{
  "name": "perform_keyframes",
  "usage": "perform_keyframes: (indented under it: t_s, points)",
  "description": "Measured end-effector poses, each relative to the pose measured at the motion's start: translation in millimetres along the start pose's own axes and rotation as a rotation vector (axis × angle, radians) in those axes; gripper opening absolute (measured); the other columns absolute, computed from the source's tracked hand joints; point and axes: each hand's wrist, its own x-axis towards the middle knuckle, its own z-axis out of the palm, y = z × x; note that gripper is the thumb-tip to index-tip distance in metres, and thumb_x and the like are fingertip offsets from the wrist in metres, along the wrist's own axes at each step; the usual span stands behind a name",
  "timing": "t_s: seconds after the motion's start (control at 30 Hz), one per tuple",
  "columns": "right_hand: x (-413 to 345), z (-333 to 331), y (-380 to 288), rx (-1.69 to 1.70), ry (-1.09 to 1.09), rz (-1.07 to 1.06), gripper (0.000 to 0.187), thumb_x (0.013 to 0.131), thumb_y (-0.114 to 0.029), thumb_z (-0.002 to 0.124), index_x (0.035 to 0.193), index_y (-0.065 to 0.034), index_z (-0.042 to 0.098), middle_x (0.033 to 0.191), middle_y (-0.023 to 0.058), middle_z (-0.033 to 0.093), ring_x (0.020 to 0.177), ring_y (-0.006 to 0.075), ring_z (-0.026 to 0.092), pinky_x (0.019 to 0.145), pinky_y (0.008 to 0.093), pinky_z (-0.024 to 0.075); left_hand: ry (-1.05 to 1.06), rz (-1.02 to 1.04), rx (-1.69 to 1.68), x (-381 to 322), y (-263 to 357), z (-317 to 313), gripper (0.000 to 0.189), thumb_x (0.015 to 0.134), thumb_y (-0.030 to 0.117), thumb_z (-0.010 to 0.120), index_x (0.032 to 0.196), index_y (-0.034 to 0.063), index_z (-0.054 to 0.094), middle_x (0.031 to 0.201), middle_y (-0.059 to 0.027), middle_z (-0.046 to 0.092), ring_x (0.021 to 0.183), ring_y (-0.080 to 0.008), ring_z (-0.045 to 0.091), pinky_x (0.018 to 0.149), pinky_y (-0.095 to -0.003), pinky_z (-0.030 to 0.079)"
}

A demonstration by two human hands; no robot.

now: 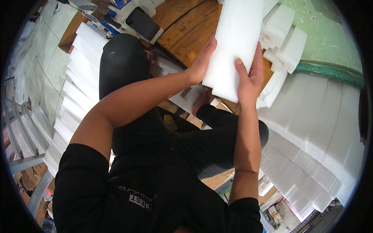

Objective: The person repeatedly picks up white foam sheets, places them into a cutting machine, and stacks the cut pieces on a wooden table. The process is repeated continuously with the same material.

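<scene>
A long white foam block point(236, 38), with a small notch at its near end, is held between both hands above a wooden table. My left hand point(204, 59) presses along its left side, thumb upward. On the opposite side, my right hand point(250, 75) grips it with the thumb on the upper face and the fingers along the right edge. The wooden table point(186, 32) shows beneath and to the left of the block. Its far end runs out of view at the top.
Notched white foam pieces point(279, 43) lie right of the block, against a green wall point(326, 38). Stacked white foam point(309, 116) stands at the right, with more foam strips point(84, 81) at the left. A smartphone point(142, 23) rests at the table's left edge, near a metal tool point(93, 13).
</scene>
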Motion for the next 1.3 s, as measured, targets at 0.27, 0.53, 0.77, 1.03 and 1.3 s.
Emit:
perform_keyframes:
  t_s: [0.27, 0.53, 0.77, 1.03, 1.3]
  points:
    - [0, 1, 6, -0.082, 0.041, -0.001, 0.078, 0.097, -0.004, 0.067, 0.162, 0.0013, 0.026, 0.150, 0.0196, 0.053, 0.127, 0.0215, 0.058, 0.106, 0.0323, 0.0458, 0.088, -0.015, 0.048, -2, -4, 3, 0.086, 0.108, 0.061, 0.034, 0.165, 0.0014, 0.010, 0.166, -0.0192, 0.026, 0.152, -0.0273, 0.029, 0.125, -0.0376, 0.022]
    - [-1, 2, 9, -0.121, 0.073, -0.003, 0.078, 0.096, -0.004, 0.068, 0.162, 0.0016, 0.027, 0.148, 0.0194, 0.054, 0.125, 0.0217, 0.059, 0.105, 0.0337, 0.0470, 0.117, 0.016, 0.192, 1, -6, 2, 0.088, 0.108, 0.061, 0.030, 0.165, -0.0017, 0.008, 0.168, -0.0211, 0.022, 0.154, -0.0285, 0.023, 0.126, -0.0383, 0.018]
    - [1, -3, 14, -0.082, 0.082, 0.008, 0.079, 0.096, -0.006, 0.069, 0.163, -0.0007, 0.027, 0.147, 0.0205, 0.056, 0.123, 0.0228, 0.060, 0.104, 0.0337, 0.0482, 0.067, -0.007, 0.263, 7, -7, -5, 0.087, 0.109, 0.062, 0.028, 0.165, -0.0020, 0.007, 0.167, -0.0215, 0.024, 0.154, -0.0286, 0.024, 0.126, -0.0385, 0.018]
    - [1, -5, 8, -0.075, 0.072, 0.054, 0.080, 0.097, -0.007, 0.068, 0.163, -0.0010, 0.024, 0.143, 0.0212, 0.059, 0.119, 0.0221, 0.063, 0.100, 0.0333, 0.0502, 0.033, 0.036, 0.333, 4, 9, 6, 0.082, 0.110, 0.059, 0.027, 0.164, -0.0013, 0.013, 0.163, -0.0218, 0.030, 0.150, -0.0289, 0.031, 0.124, -0.0394, 0.024]
    - [3, -7, 11, -0.026, 0.087, 0.042, 0.080, 0.096, -0.004, 0.068, 0.164, -0.0013, 0.024, 0.141, 0.0216, 0.060, 0.118, 0.0217, 0.063, 0.100, 0.0325, 0.0505, 0.037, 0.107, 0.395, 2, 20, 17, 0.078, 0.111, 0.056, 0.028, 0.163, -0.0014, 0.018, 0.160, -0.0227, 0.035, 0.147, -0.0295, 0.035, 0.123, -0.0406, 0.026]
